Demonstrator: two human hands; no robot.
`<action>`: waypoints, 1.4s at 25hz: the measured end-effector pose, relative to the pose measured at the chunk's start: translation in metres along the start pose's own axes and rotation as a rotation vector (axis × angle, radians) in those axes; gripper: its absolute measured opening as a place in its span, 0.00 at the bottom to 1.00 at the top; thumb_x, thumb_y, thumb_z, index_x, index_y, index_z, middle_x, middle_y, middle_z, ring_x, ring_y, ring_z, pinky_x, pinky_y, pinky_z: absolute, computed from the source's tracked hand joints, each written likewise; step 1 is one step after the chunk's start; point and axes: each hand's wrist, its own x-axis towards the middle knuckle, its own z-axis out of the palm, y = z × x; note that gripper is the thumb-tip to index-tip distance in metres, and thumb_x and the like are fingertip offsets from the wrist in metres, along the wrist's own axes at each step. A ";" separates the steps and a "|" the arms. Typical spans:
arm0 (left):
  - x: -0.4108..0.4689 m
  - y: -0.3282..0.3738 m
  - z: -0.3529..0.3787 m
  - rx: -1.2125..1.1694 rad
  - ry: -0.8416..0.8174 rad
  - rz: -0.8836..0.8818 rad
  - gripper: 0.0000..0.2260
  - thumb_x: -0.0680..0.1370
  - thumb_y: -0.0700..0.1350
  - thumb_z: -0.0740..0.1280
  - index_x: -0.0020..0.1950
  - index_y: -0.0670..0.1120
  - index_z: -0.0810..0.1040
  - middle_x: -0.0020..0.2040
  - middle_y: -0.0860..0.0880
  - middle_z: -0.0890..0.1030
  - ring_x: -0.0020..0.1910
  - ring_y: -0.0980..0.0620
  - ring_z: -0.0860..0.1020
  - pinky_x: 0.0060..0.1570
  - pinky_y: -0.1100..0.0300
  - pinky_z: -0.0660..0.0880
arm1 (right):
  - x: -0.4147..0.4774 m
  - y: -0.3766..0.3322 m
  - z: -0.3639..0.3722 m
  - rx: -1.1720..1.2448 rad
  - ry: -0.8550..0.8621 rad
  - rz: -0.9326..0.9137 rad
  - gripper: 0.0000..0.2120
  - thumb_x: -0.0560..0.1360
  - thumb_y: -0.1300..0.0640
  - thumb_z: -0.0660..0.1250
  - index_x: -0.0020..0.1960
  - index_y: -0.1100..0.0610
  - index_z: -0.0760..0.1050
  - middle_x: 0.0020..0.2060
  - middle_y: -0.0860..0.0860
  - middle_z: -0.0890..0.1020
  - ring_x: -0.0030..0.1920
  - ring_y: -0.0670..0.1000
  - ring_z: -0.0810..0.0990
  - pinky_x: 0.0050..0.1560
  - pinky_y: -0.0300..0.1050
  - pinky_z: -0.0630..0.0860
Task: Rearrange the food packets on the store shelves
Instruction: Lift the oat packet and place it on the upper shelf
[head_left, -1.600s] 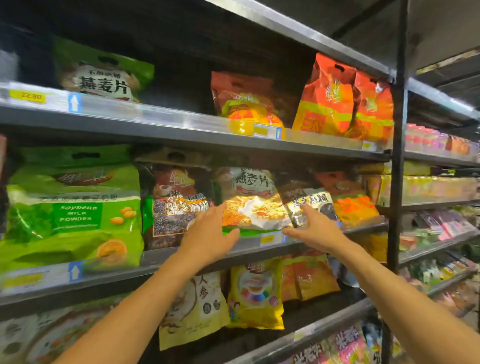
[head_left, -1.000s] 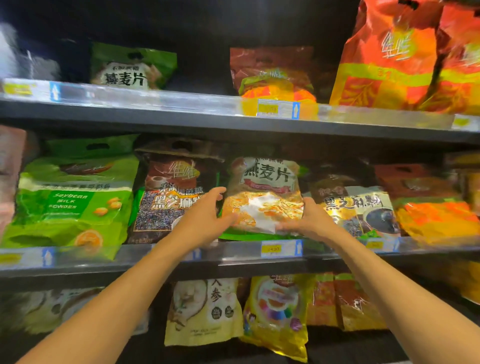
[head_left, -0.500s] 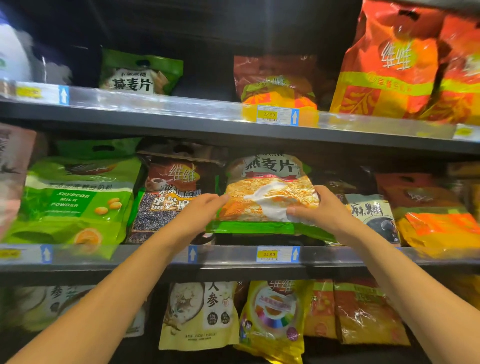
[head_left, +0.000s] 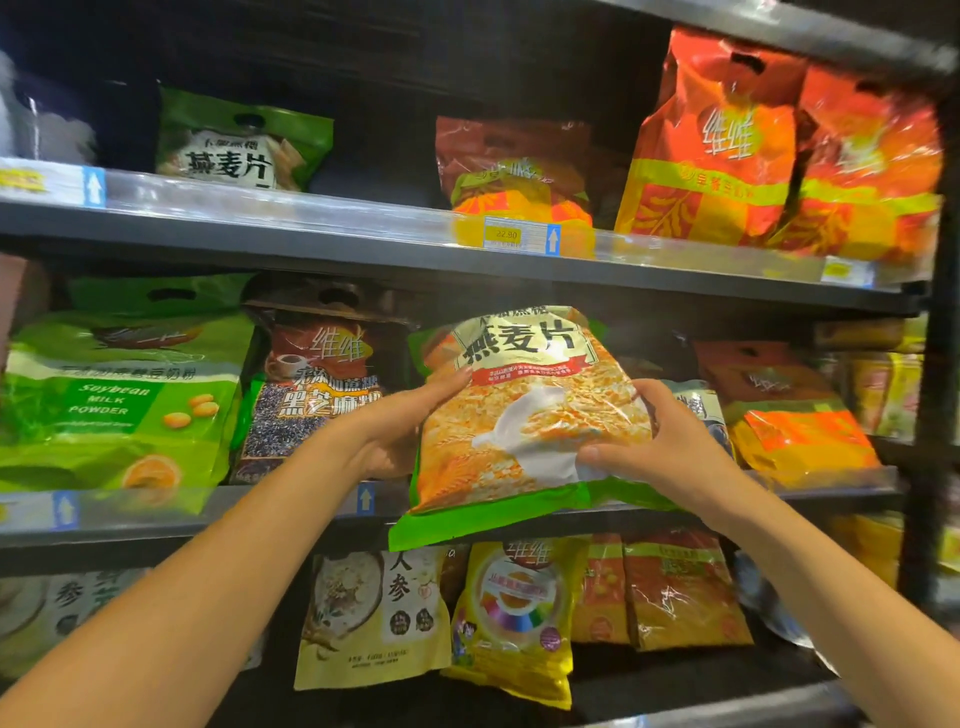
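oat packet (head_left: 519, 415) now out past the shelf (head_left: 234, 512) — orange, green-edged

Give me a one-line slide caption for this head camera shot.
Left hand and right hand hold an oat packet in front of the middle shelf.

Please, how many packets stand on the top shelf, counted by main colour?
Green packets: 1
Red-and-orange packets: 3
Total: 4
The pale thing at the far left is too blurred to count.
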 end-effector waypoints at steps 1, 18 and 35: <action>-0.004 0.000 0.001 0.004 -0.008 0.013 0.22 0.76 0.61 0.71 0.58 0.45 0.83 0.53 0.42 0.88 0.45 0.45 0.87 0.51 0.50 0.83 | -0.006 -0.004 0.001 -0.021 0.008 -0.018 0.35 0.66 0.51 0.84 0.66 0.46 0.68 0.55 0.42 0.81 0.53 0.43 0.83 0.49 0.37 0.79; -0.167 -0.001 -0.101 -0.019 0.077 0.336 0.22 0.73 0.44 0.77 0.66 0.45 0.79 0.53 0.42 0.88 0.49 0.44 0.88 0.42 0.52 0.85 | -0.081 -0.127 0.106 0.135 -0.132 0.020 0.24 0.74 0.42 0.75 0.65 0.49 0.74 0.44 0.40 0.86 0.43 0.38 0.84 0.41 0.33 0.75; -0.278 0.176 -0.209 0.091 0.313 0.452 0.19 0.74 0.50 0.78 0.62 0.44 0.82 0.47 0.45 0.89 0.40 0.46 0.88 0.37 0.53 0.85 | 0.034 -0.335 0.158 0.247 -0.127 -0.179 0.23 0.70 0.37 0.76 0.60 0.46 0.82 0.52 0.44 0.89 0.57 0.50 0.86 0.65 0.55 0.79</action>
